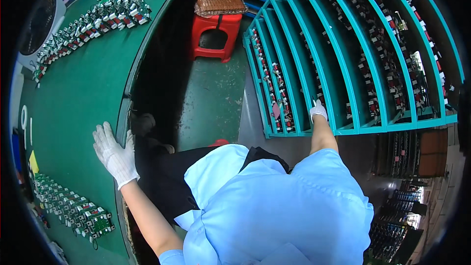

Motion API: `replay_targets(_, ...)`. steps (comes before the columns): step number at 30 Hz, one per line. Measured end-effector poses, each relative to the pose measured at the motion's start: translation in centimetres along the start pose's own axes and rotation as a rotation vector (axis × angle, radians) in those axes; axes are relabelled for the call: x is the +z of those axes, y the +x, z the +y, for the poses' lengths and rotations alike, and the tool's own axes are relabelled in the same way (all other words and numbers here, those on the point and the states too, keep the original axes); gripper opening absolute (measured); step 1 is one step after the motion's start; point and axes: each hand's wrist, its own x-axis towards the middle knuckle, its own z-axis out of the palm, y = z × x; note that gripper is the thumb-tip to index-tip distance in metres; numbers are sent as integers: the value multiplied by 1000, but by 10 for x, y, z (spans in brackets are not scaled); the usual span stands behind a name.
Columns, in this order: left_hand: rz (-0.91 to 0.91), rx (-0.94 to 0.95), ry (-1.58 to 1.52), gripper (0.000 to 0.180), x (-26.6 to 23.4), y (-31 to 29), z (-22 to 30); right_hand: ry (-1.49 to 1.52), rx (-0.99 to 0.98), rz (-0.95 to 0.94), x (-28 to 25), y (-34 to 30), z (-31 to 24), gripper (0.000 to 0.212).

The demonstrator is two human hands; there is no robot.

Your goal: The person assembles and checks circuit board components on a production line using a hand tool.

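My left hand (115, 154), in a white knit glove, rests on the near edge of the green tabletop (78, 118) with its fingers spread and nothing in it. My right hand (318, 111), also gloved in white, reaches to the lower end of a teal shelf rack (338, 88). Its fingers look curled; a small thin tip shows just above them, and I cannot make out what they hold. Close by on the shelves stand rows of small circuit boards (282, 100) with red and white parts.
On the table lie a far row of circuit board assemblies (93, 24) and a near cluster of green boards (73, 206). A round fan (39, 19) stands at the left. A red stool (216, 37) bears a brown woven pad (221, 1). More racks (392, 230) stand at the lower right.
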Motion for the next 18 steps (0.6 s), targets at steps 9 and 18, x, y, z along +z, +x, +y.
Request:
replay_targets(9, -13, -4, 43, 72, 2, -2, 0, 60, 84, 32, 11, 10, 7, 50)
replay_targets(18, 16, 9, 39, 71, 1, 1, 4, 175, 129, 160, 23, 24, 17, 39)
